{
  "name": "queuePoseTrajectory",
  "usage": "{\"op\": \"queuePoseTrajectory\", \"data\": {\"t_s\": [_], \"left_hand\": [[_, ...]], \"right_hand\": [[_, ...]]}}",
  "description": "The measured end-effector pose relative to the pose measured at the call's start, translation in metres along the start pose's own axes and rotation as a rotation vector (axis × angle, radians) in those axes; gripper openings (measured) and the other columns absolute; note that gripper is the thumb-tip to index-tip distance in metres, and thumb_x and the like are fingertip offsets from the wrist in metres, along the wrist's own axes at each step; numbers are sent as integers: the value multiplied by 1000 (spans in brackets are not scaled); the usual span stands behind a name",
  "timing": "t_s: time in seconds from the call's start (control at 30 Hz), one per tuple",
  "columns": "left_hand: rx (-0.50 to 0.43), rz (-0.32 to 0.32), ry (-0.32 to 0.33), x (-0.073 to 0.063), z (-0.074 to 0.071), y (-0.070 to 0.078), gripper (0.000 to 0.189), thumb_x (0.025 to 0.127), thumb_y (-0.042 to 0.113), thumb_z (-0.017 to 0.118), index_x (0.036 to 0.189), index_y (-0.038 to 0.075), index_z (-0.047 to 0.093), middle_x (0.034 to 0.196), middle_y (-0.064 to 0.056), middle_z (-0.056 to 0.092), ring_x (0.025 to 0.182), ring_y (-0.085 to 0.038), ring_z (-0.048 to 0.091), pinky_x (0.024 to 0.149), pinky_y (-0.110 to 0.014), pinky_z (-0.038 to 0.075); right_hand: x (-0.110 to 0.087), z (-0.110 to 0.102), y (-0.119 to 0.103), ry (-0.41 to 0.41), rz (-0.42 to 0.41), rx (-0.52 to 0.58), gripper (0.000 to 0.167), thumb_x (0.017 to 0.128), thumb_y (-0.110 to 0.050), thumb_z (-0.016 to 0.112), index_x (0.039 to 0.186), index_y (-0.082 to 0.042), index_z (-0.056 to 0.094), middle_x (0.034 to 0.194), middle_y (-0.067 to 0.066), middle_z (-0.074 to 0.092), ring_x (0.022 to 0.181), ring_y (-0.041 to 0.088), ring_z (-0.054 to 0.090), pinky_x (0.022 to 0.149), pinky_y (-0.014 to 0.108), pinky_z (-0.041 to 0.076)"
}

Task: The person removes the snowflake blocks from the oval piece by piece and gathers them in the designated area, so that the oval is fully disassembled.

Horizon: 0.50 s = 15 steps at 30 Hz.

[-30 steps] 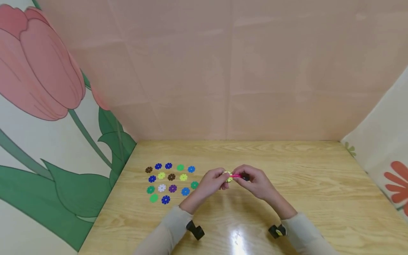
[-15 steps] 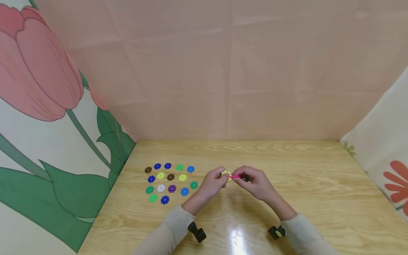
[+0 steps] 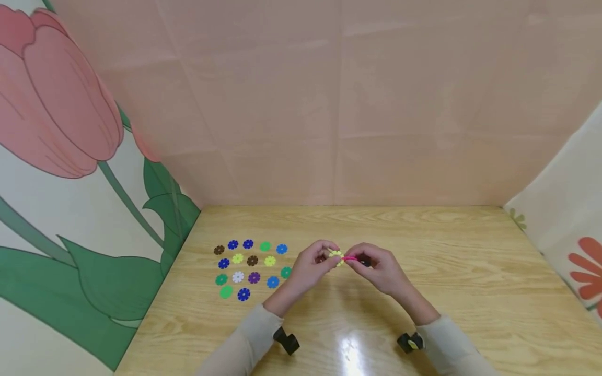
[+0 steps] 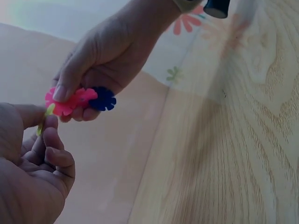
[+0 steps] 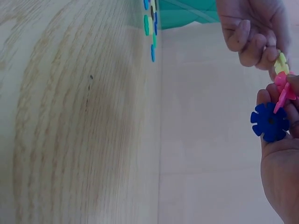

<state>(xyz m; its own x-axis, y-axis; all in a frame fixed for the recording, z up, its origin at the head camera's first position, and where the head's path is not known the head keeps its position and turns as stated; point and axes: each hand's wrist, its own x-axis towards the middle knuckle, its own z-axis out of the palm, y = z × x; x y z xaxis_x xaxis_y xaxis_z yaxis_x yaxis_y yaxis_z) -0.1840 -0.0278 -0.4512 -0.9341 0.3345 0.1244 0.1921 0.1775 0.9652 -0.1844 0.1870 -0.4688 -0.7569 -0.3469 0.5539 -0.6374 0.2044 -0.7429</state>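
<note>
Over the table, my left hand [image 3: 310,265] pinches a yellow snowflake disc [image 3: 337,257] between thumb and fingertips. The thumb of my right hand [image 3: 382,269] presses on linked pink snowflake discs [image 4: 83,97], with its fingers behind them. A dark blue snowflake disc [image 5: 269,122] is attached to the pink ones and lies against the right fingers. In the right wrist view the yellow disc's edge meets the pink pieces. Seen from the left wrist, the yellow disc is nearly edge-on, and the fingers partly cover it.
Loose snowflake discs in several colours, among them a purple disc [image 3: 254,278] and a white disc [image 3: 238,277], lie flat in rough rows left of the hands. The wooden table [image 3: 447,245] ends at a pink backdrop [image 3: 263,104]. Flower-printed panels stand at both sides.
The left fingers have shifted their hold on the yellow disc and now leave more of it showing. The right hand keeps its hold on the pink discs, almost in place.
</note>
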Motion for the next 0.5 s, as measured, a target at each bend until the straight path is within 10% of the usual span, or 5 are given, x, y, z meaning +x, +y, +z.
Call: {"op": "queuePoseTrajectory", "data": {"t_s": [0.5], "left_hand": [[153,20,-65,-2,-18,-2,31,92,26,77,122,20,71,91,6,65,76,-11,56,62,-22,47]], "right_hand": [[0,-4,2,-30,50,11,18,93,1,70,100,-16,72,97,1,73,79,9,63,64,25,53]]}}
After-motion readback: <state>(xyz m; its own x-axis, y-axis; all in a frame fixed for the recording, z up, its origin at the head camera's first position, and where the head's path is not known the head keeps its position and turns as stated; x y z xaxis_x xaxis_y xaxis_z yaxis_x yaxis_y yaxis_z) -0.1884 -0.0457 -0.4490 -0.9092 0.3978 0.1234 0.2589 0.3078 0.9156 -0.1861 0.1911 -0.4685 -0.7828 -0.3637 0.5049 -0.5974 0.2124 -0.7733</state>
